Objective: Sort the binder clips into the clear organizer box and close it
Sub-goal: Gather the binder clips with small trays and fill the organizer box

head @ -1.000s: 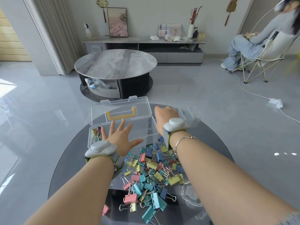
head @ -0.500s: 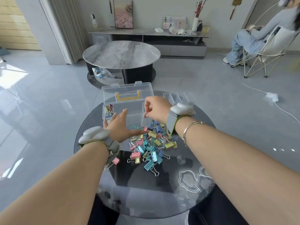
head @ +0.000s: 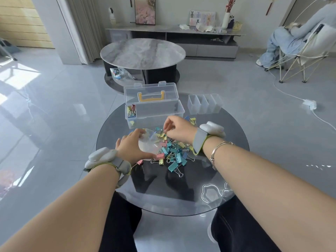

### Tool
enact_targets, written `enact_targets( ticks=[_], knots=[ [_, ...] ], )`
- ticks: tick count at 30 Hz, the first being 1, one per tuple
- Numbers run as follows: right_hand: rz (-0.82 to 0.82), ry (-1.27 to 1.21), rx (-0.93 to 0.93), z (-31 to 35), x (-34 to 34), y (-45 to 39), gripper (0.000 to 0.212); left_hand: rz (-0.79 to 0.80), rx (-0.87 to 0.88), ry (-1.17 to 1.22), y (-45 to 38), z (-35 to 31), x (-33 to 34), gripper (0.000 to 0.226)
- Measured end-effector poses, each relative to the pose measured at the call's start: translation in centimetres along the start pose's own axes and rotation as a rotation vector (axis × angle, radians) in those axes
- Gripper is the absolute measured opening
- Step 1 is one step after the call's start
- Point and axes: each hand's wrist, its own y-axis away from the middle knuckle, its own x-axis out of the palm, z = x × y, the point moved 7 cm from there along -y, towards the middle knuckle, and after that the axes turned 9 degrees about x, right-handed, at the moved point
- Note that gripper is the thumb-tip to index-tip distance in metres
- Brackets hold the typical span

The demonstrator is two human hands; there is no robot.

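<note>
Since a moment ago the left hand has closed around a small clear cup while the right hand pinches a clip from the pile on the tabletop, probably to drop it in, with the open organizer box lying long side left-to-right behind.

No readable text anywhere: nothing legible on organizer box, binder clips, or distant wall pictures.
</note>
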Motion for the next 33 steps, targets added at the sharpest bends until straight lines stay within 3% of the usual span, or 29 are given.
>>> enact_targets(
  ticks=[3,5,7,20,26,33],
  knots=[
    [0.023,0.495,0.102,-2.9,1.8,-0.8,0.053,0.031,0.013,-0.053,0.1,0.9,0.2,0.089],
    [0.109,0.614,0.144,-3.9,3.6,-1.1,0.078,0.036,0.033,-0.051,-0.1,1.1,0.5,0.09],
    [0.152,0.677,0.159,-4.3,4.9,-1.6,0.086,0.036,0.06,-0.039,-0.3,1.0,0.7,0.091],
    [0.125,0.727,0.175,-2.9,5.9,-3.6,0.056,0.09,0.108,0.018,-0.9,1.5,2.5,0.09],
    [0.11,0.696,0.217,-4.1,6.0,-4.2,0.066,0.094,0.089,0.034,-1.2,1.8,3.0,0.091],
    [0.078,0.714,0.254,-4.3,5.8,-5.1,0.049,0.087,0.063,0.079,-1.7,2.3,3.7,0.089]
  ],
)
